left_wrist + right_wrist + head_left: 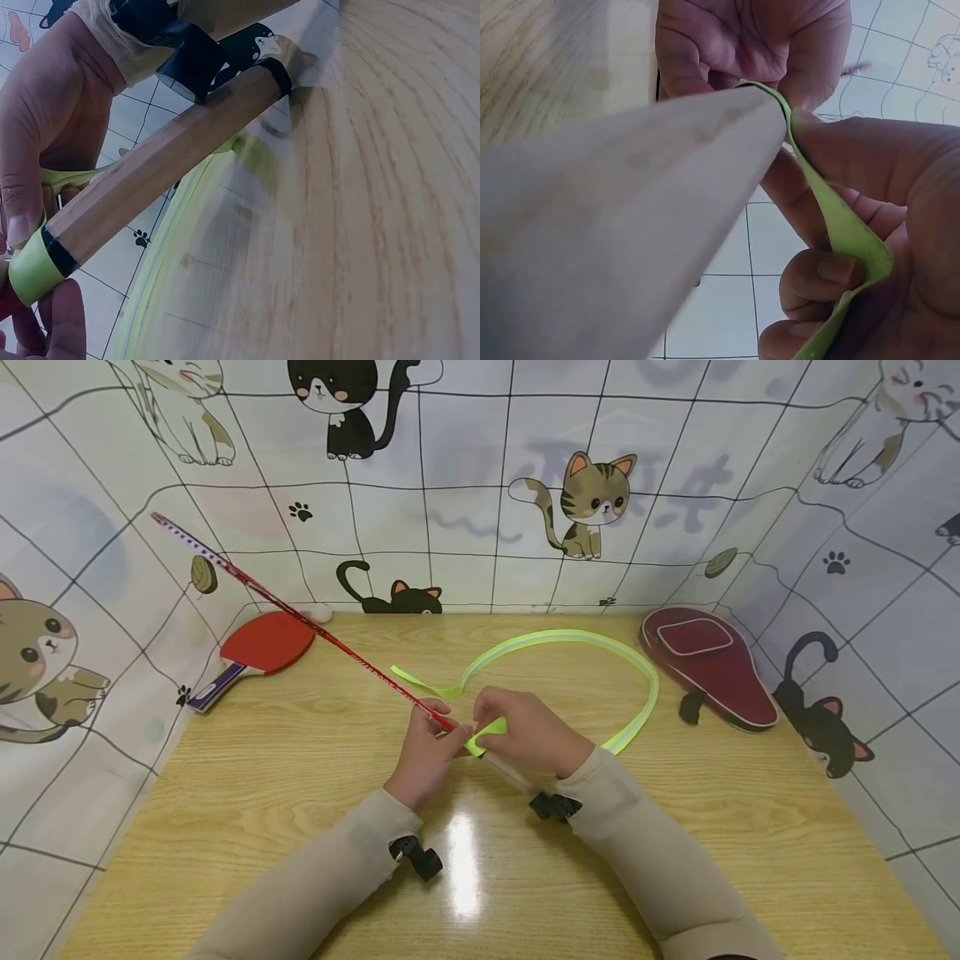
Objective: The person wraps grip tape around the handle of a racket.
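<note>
Two bare hands work a fluorescent yellow grip tape (651,693) around a badminton racket (360,662), seen edge-on and held up at a slant above a wood-grain tabletop (262,793). Thumb and fingers of the left hand (423,752) close on the red end of the shaft beside the handle, while those of the right hand (532,731) pinch the tape, drawn narrow around it. The tape circles the racket at the top of the bare wooden handle (165,161), next to a black band; its remaining length, with a pale central stripe, loops across the table beyond the hands. At back left lies a red table tennis bat (268,642) with a white ball (321,612) near its blade; at back right, a dark red bat case (708,668). Cartoon cats decorate the wall covering (465,527) behind.
</note>
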`<state>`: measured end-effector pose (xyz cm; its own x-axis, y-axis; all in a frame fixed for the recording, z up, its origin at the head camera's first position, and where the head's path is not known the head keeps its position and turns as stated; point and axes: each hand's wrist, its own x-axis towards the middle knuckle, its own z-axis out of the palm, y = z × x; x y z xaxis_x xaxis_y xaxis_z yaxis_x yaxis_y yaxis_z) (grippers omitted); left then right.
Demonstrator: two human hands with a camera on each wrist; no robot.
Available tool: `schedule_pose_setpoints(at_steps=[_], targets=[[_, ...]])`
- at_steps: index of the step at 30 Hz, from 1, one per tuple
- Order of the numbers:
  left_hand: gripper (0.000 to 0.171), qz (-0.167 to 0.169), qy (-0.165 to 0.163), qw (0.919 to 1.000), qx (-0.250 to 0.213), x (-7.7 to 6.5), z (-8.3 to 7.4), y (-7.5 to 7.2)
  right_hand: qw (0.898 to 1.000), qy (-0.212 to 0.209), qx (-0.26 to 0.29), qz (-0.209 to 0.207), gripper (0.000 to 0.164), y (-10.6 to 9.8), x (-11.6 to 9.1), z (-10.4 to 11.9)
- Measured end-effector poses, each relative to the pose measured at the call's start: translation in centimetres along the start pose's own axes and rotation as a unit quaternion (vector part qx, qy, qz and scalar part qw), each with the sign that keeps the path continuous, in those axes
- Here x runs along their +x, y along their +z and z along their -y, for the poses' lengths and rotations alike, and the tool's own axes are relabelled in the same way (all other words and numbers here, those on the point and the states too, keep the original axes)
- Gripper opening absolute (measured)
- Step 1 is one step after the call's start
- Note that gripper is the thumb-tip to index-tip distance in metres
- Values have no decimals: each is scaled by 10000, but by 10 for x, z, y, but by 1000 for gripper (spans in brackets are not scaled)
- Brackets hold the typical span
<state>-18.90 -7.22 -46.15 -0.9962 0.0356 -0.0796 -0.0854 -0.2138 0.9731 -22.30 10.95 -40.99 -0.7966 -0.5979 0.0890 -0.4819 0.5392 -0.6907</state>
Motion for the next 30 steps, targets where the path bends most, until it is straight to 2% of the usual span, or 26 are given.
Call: schedule_pose_setpoints(at_steps=[7,13,18,30], targets=[[37,110,-90,9999,89,1,-1,-1,10000,18,-18,2,25,-1,1,-2],[38,99,-112,9999,62,0,0,1,9998,-9,-85,184,22,-3,0,-7],[38,98,-140,9998,-38,0,1,2,9995,15,82,306,21,-5,-2,-7],[37,156,-87,9998,94,2,3,0,9998,-30,-113,149,23,-4,-1,-1]])
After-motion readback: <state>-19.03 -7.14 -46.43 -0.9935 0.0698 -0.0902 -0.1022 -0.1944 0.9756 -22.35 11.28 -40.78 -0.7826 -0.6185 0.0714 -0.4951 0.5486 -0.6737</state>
